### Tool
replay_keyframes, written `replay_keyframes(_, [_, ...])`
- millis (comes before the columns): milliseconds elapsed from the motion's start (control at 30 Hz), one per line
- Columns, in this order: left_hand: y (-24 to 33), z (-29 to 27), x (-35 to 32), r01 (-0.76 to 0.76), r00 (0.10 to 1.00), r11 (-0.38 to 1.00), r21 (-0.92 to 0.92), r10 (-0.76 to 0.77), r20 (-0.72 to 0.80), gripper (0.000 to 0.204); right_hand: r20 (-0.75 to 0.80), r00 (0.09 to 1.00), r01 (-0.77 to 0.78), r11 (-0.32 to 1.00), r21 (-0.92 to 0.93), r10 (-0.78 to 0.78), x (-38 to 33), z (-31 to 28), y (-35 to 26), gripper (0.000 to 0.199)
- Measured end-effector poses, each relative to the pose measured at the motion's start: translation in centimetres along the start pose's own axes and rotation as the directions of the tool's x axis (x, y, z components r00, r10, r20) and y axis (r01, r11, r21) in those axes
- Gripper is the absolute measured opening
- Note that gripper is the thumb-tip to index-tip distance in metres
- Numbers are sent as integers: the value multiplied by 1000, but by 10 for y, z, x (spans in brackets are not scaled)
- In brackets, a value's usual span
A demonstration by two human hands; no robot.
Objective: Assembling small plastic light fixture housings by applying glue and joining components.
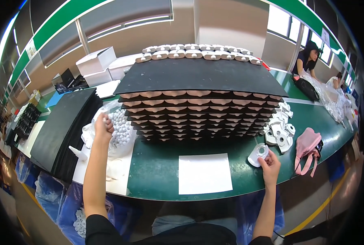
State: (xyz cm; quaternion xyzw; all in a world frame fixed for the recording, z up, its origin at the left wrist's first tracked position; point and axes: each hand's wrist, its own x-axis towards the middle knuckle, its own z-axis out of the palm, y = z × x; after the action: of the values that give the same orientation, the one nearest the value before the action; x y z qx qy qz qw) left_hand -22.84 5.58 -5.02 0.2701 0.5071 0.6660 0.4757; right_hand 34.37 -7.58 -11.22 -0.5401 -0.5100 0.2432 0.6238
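Note:
My right hand [271, 166] grips a white plastic housing [254, 157] with a round opening, held low above the bench's right half. A pile of similar white plastic parts [280, 132] lies just beyond it. At the left, my left hand [103, 127] is raised with its fingers closed; what they hold, if anything, is too small to make out. Beside it sits a clear plastic bag of small white balls [123, 130]. A white squeeze bottle with a nozzle [78, 153] lies near my left forearm.
A tall stack of black sheets [198, 77] layered with white parts fills the middle. More black sheets [59, 126] are piled at the left. A white paper [205, 173] lies in front, a pink bag [308, 149] at the right. Another person [306, 61] sits at the far right.

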Motion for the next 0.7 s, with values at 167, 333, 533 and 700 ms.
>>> replay_keyframes(167, [-28,46,-98,222,973,812,-539,-219,71,12,54,998,-15,999,49,12,-4,4,-5,22])
replay_keyframes(333, [-70,108,-154,763,605,571,-303,-465,647,21,297,955,-25,992,121,-12,-21,71,-48,12])
replay_keyframes(533, [-97,183,-150,621,557,782,-55,-391,733,19,504,863,-76,994,79,25,-23,123,-38,12])
replay_keyframes(700, [-114,175,-153,578,620,810,-102,-354,700,27,515,857,-77,993,92,19,-28,133,-23,12])
